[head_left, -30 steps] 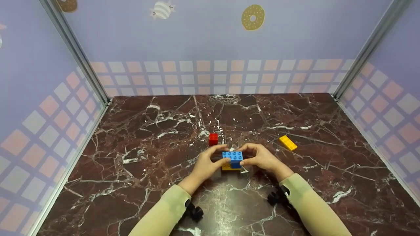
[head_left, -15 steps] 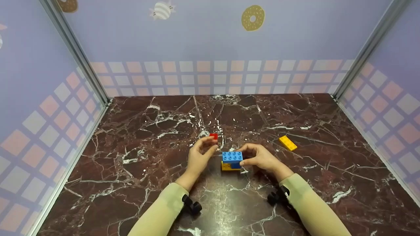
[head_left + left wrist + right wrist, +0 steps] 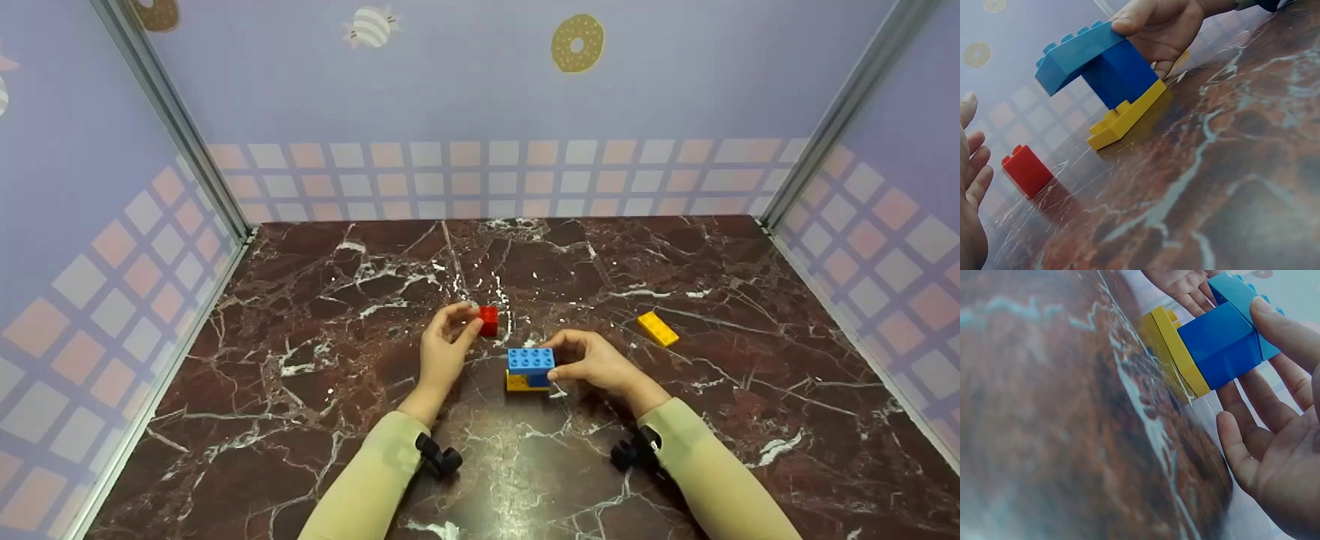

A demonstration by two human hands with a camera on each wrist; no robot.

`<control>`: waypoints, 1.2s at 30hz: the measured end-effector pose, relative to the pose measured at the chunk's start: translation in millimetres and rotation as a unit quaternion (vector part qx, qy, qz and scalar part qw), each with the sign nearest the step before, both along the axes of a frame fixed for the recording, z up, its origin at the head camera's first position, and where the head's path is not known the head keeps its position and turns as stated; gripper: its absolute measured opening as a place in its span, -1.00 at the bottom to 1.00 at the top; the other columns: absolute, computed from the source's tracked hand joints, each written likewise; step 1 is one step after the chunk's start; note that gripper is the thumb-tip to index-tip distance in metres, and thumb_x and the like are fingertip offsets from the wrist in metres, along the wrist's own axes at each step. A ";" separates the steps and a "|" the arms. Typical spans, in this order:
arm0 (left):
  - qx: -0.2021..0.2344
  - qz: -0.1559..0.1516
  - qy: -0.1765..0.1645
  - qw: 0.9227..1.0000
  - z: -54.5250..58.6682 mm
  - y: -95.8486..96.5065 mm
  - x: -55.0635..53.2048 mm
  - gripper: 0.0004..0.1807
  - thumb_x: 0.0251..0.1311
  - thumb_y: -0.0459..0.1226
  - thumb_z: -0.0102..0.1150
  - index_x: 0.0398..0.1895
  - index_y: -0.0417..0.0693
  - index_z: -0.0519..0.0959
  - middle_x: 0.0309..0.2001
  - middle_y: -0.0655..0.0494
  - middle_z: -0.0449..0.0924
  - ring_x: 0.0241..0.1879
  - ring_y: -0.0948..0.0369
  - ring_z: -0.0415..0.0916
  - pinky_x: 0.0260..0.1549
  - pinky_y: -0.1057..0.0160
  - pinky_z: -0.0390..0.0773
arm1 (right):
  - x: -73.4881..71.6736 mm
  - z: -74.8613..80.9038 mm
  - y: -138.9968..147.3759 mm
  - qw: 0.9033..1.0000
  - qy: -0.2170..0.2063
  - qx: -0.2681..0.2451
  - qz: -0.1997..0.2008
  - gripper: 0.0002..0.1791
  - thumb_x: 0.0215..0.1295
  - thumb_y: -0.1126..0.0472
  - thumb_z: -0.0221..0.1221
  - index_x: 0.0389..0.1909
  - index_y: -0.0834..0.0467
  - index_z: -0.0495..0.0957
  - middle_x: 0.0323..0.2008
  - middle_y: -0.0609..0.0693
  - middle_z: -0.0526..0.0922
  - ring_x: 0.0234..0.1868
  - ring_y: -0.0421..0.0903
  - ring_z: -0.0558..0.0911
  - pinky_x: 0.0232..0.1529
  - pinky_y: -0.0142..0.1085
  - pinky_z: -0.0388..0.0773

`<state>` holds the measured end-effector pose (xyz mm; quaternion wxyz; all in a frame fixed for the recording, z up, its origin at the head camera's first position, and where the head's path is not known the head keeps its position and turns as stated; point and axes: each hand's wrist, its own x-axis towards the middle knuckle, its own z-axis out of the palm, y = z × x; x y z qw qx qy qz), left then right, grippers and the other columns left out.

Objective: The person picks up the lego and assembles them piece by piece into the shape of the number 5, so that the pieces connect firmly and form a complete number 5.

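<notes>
Near the middle of the table stands a small stack of toy bricks: a flat yellow brick (image 3: 1129, 116) at the bottom, dark blue bricks (image 3: 1220, 346) on it, and a light blue brick (image 3: 531, 360) on top that overhangs to the left. My right hand (image 3: 598, 364) pinches the light blue brick at its right end, thumb in front and fingers behind. Left of the stack and farther back, a red brick (image 3: 488, 321) stands upright. My left hand (image 3: 444, 351) is beside it, fingers loosely bent; the left wrist view shows a gap between the fingers and the red brick (image 3: 1026, 171).
A loose flat yellow brick (image 3: 658, 329) lies on the marbled table (image 3: 315, 360) to the right of the stack. Patterned panels (image 3: 480, 97) wall the table at the back and both sides. Each wrist wears a black camera mount.
My left hand has let go of the stack and moved left and back to the red brick's left side. My right hand has stayed on the stack.
</notes>
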<state>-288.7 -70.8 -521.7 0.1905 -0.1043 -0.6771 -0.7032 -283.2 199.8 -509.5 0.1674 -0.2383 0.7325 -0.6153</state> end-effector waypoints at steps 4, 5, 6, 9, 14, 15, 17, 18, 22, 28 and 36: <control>0.006 -0.004 -0.012 1.000 -1.0 -0.3 -4.4 -0.59 0.26 -0.45 0.34 0.12 -0.48 0.52 0.04 -0.35 0.68 0.05 -0.14 0.67 -0.03 0.38 0.70 | 0.4 0.3 -0.2 1.000 -0.001 0.000 -0.002 -0.53 0.11 0.42 0.43 0.01 0.50 0.53 -0.16 -0.19 0.77 -0.14 -0.18 0.70 -0.15 -0.40 0.72; 0.005 -0.004 -0.012 1.000 -1.2 0.1 -5.4 -0.59 0.26 -0.46 0.33 0.13 -0.49 0.51 0.05 -0.36 0.67 0.07 -0.15 0.66 0.00 0.34 0.71 | 0.4 0.1 -0.3 1.000 -0.001 0.000 -0.003 -0.54 0.10 0.42 0.43 0.01 0.49 0.53 -0.16 -0.19 0.76 -0.14 -0.18 0.70 -0.14 -0.40 0.72; 0.004 -0.005 -0.012 1.000 -1.5 0.3 -6.4 -0.59 0.27 -0.46 0.33 0.14 -0.48 0.51 0.06 -0.36 0.66 0.08 -0.17 0.65 0.04 0.29 0.71 | 0.3 0.2 -0.3 1.000 -0.002 0.001 -0.004 -0.53 0.11 0.43 0.43 0.02 0.49 0.53 -0.16 -0.19 0.76 -0.14 -0.18 0.70 -0.14 -0.40 0.73; -0.004 -0.007 -0.013 1.000 -3.1 1.1 -9.1 -0.57 0.26 -0.46 0.33 0.16 -0.47 0.49 0.08 -0.37 0.64 0.14 -0.18 0.61 0.17 0.10 0.68 | 0.3 0.2 -0.6 1.000 -0.003 0.005 -0.004 -0.53 0.11 0.43 0.43 0.02 0.49 0.53 -0.14 -0.20 0.76 -0.12 -0.17 0.70 -0.12 -0.40 0.72; -0.023 -0.021 -0.017 0.999 -5.2 1.8 -12.9 -0.49 0.25 -0.44 0.36 0.21 -0.48 0.45 0.17 -0.43 0.57 0.22 -0.19 0.55 0.28 -0.07 0.59 | 0.6 0.5 -0.9 1.000 -0.004 0.005 -0.002 -0.54 0.10 0.44 0.43 0.02 0.49 0.53 -0.12 -0.19 0.76 -0.11 -0.17 0.70 -0.11 -0.39 0.72; -0.031 -0.023 -0.018 0.999 -5.2 2.0 -13.4 -0.48 0.25 -0.43 0.36 0.23 -0.47 0.45 0.19 -0.44 0.55 0.24 -0.20 0.54 0.31 -0.08 0.56 | 0.6 0.5 -0.9 1.000 -0.002 0.005 -0.002 -0.54 0.10 0.44 0.43 0.02 0.49 0.53 -0.12 -0.18 0.76 -0.11 -0.16 0.70 -0.10 -0.39 0.72; -0.051 -0.025 -0.021 0.998 -5.2 2.1 -14.1 -0.45 0.25 -0.40 0.37 0.25 -0.44 0.45 0.22 -0.45 0.53 0.26 -0.21 0.53 0.35 -0.07 0.53 | 0.5 0.4 -0.8 1.000 -0.002 0.005 -0.003 -0.54 0.10 0.43 0.43 0.02 0.48 0.54 -0.12 -0.17 0.76 -0.11 -0.16 0.70 -0.10 -0.38 0.72; -0.063 -0.026 -0.023 0.997 -5.1 2.0 -14.2 -0.44 0.25 -0.39 0.38 0.27 -0.43 0.44 0.23 -0.44 0.53 0.27 -0.22 0.53 0.36 -0.07 0.52 | 0.5 0.3 -0.7 1.000 -0.002 0.005 -0.004 -0.54 0.10 0.43 0.43 0.02 0.48 0.54 -0.13 -0.17 0.76 -0.11 -0.16 0.70 -0.10 -0.38 0.72; -0.113 -0.027 -0.038 0.992 -4.8 1.0 -13.7 -0.37 0.23 -0.33 0.42 0.33 -0.36 0.43 0.28 -0.35 0.53 0.29 -0.22 0.53 0.39 -0.07 0.48 | 0.3 0.3 -0.2 1.000 -0.004 0.006 -0.004 -0.53 0.11 0.42 0.43 0.03 0.48 0.54 -0.13 -0.17 0.77 -0.11 -0.16 0.70 -0.10 -0.38 0.72; -0.169 -0.045 -0.055 0.983 -5.6 -0.3 -14.3 -0.32 0.25 -0.32 0.40 0.40 -0.34 0.39 0.36 -0.30 0.49 0.31 -0.19 0.52 0.37 -0.12 0.49 | -0.9 -0.9 0.6 1.000 0.008 0.004 0.001 -0.56 0.13 0.41 0.43 0.01 0.46 0.55 -0.12 -0.19 0.77 -0.10 -0.18 0.71 -0.10 -0.40 0.71; -0.175 -0.046 -0.061 0.982 -7.6 -0.3 -15.8 -0.35 0.23 -0.41 0.38 0.38 -0.35 0.40 0.30 -0.33 0.53 0.27 -0.22 0.54 0.34 -0.13 0.50 | -1.1 -0.7 0.2 1.000 0.014 0.005 0.004 -0.55 0.13 0.42 0.42 0.01 0.49 0.54 -0.11 -0.19 0.76 -0.10 -0.18 0.70 -0.06 -0.41 0.70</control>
